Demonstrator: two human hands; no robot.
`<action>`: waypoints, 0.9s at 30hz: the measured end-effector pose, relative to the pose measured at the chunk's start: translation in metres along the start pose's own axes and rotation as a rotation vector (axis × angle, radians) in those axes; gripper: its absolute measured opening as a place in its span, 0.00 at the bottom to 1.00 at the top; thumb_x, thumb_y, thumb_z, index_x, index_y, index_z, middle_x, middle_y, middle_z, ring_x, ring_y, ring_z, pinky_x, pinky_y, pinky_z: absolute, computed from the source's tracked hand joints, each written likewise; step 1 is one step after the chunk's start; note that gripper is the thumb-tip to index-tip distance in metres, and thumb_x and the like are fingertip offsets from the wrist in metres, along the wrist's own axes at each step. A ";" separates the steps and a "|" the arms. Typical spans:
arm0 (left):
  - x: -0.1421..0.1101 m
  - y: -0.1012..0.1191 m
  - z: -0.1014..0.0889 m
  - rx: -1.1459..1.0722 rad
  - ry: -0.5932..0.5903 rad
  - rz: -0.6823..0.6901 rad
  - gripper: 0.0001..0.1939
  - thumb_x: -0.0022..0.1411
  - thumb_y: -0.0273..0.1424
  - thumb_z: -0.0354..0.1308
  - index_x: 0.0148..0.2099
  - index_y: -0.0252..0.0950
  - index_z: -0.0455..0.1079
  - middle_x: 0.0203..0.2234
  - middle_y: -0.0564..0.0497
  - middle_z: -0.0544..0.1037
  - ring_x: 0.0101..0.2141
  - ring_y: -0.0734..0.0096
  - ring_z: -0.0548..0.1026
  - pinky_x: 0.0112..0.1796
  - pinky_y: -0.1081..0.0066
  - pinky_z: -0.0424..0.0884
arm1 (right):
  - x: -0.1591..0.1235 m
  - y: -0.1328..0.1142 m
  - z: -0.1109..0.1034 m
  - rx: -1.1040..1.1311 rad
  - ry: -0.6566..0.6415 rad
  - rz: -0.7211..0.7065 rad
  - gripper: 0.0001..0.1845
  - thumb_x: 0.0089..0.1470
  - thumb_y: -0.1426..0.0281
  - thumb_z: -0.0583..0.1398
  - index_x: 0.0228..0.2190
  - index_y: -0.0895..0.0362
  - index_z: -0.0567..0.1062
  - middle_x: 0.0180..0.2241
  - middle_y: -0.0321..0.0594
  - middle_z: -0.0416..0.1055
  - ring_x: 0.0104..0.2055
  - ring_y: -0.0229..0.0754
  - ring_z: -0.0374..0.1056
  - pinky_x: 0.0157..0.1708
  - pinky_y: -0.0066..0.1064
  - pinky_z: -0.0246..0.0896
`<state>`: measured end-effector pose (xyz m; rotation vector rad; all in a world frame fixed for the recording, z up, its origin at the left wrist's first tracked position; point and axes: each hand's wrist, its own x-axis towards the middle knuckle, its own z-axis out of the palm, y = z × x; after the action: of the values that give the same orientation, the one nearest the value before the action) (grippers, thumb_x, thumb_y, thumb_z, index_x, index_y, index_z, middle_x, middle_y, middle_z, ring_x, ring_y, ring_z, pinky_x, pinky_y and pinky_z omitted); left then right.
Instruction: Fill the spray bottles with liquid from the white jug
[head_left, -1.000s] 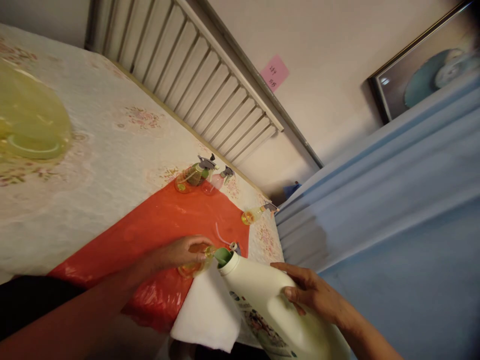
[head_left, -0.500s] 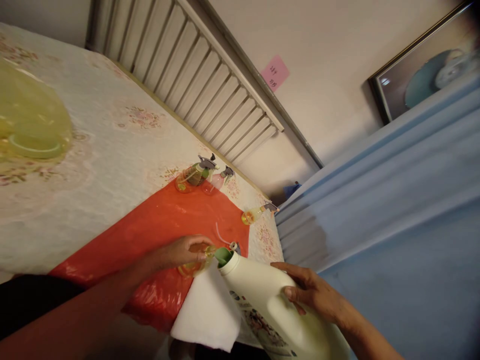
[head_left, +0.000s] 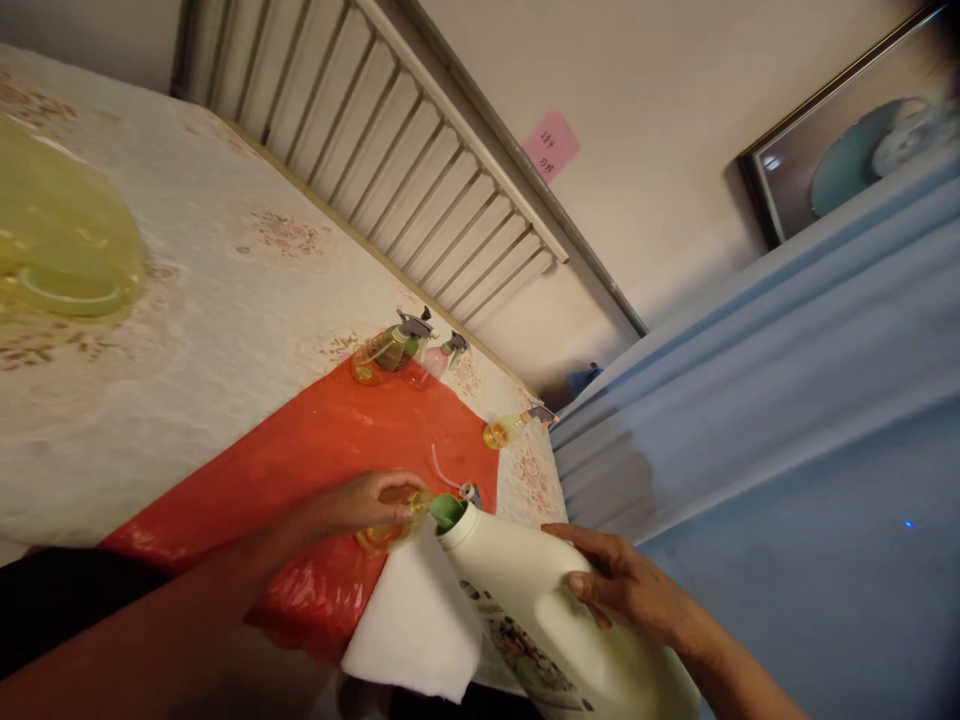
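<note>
My left hand (head_left: pixel 382 500) is closed around the neck of a small clear yellowish bottle (head_left: pixel 384 538) standing on the red plastic sheet (head_left: pixel 322 440). In my right hand (head_left: pixel 619 580) is a large cream-coloured jug (head_left: pixel 517 560) with a printed label, tilted so its mouth points left. The green spout (head_left: pixel 448 512) inside the jug's mouth is right at the small bottle's opening; whether liquid is flowing I cannot tell. A loose spray head (head_left: pixel 469 492) with a thin tube lies just behind. Below sits a folded white cloth (head_left: pixel 420 625).
Spray bottles stand at the back: one greenish (head_left: pixel 379 358), one pink (head_left: pixel 429 368) and one yellow (head_left: pixel 504 432). A transparent yellow container (head_left: pixel 67 230) is at left on the floral tablecloth (head_left: pixel 217 290). A radiator (head_left: pixel 390 150) runs behind; a blue curtain (head_left: pixel 765 400) hangs at right.
</note>
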<state>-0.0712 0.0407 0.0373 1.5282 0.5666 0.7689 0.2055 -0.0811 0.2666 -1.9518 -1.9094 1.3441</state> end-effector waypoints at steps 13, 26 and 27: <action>0.001 -0.003 0.000 0.005 -0.007 -0.007 0.21 0.56 0.38 0.58 0.51 0.38 0.70 0.48 0.48 0.77 0.49 0.59 0.74 0.49 0.68 0.68 | 0.000 -0.002 0.000 -0.003 0.010 -0.001 0.31 0.54 0.56 0.62 0.56 0.55 0.68 0.32 0.38 0.69 0.22 0.31 0.56 0.20 0.23 0.53; 0.001 -0.004 0.000 0.016 -0.002 0.006 0.21 0.55 0.38 0.59 0.51 0.38 0.70 0.47 0.49 0.78 0.49 0.58 0.74 0.48 0.68 0.68 | -0.001 -0.003 0.000 -0.029 0.009 0.003 0.31 0.54 0.57 0.62 0.57 0.54 0.67 0.35 0.40 0.71 0.23 0.31 0.57 0.21 0.24 0.53; 0.001 -0.004 0.000 0.020 -0.002 0.007 0.22 0.55 0.38 0.59 0.51 0.38 0.70 0.47 0.49 0.78 0.49 0.58 0.74 0.49 0.68 0.68 | -0.001 -0.004 0.000 -0.030 0.007 -0.001 0.31 0.54 0.56 0.62 0.57 0.54 0.67 0.35 0.40 0.71 0.23 0.31 0.57 0.21 0.24 0.53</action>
<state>-0.0703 0.0424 0.0335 1.5493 0.5694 0.7693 0.2030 -0.0806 0.2694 -1.9669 -1.9379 1.3139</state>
